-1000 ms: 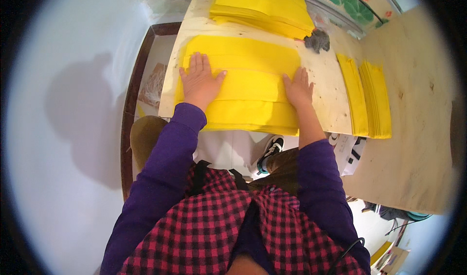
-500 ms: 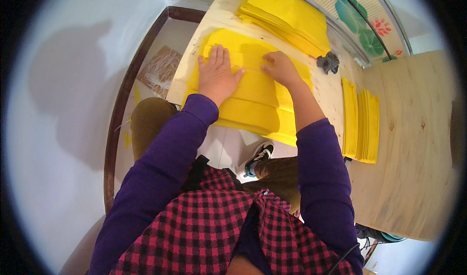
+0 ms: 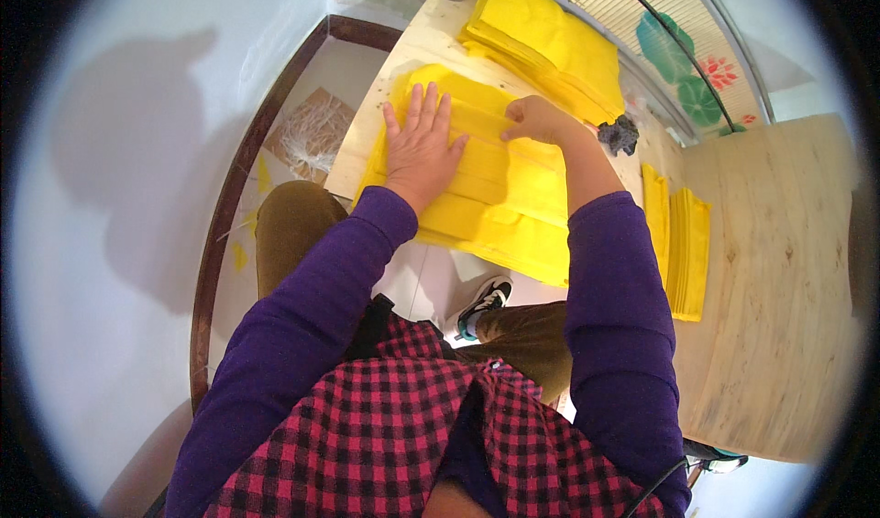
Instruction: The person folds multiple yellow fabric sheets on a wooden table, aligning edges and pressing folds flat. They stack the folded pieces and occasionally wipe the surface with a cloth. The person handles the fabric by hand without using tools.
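A stack of soft yellow fabric pieces [image 3: 486, 215] lies across the pale wooden table in front of me, creased in bands. My left hand [image 3: 423, 151] presses flat on its left part, fingers spread and palm down. Over the upper right of the stack, my right hand [image 3: 541, 120] is bent at the wrist. Its thumb and fingertips come together in a pinch at the fabric's surface; the bit between them is too small to see clearly. The stack's right end is partly hidden by my right forearm.
Behind lies a folded yellow fabric pile [image 3: 550, 32], with a dark grey crumpled scrap [image 3: 619, 135] by its corner. More yellow bundles [image 3: 689, 252] stand at right beside a wooden panel [image 3: 770, 280]. White shredded strands [image 3: 312, 133] lie on the floor at left, near the wall.
The view has shifted a little, so the table sits slightly lower and further right. My left hand's fingers have spread wider; my right hand keeps its pinch at the fabric.
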Available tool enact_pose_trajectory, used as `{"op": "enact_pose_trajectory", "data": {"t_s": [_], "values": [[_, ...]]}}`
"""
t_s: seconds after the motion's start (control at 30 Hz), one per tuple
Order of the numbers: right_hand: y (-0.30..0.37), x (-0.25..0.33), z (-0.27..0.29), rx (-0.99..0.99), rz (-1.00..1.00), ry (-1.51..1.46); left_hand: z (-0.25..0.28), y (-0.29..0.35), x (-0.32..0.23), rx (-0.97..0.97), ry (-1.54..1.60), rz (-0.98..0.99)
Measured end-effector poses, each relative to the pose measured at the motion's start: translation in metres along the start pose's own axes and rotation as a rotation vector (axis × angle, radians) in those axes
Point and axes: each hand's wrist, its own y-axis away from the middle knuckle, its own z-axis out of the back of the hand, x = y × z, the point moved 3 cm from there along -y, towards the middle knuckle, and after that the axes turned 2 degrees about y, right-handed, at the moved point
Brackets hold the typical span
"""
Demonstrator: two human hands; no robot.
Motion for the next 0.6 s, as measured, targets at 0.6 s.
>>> {"op": "enact_pose_trajectory", "data": {"t_s": [0.6], "values": [[0.225,0.029,0.078,-0.666,0.333,-0.792,0.071,0.002,-0.070,-0.002,1.702,0.083]]}}
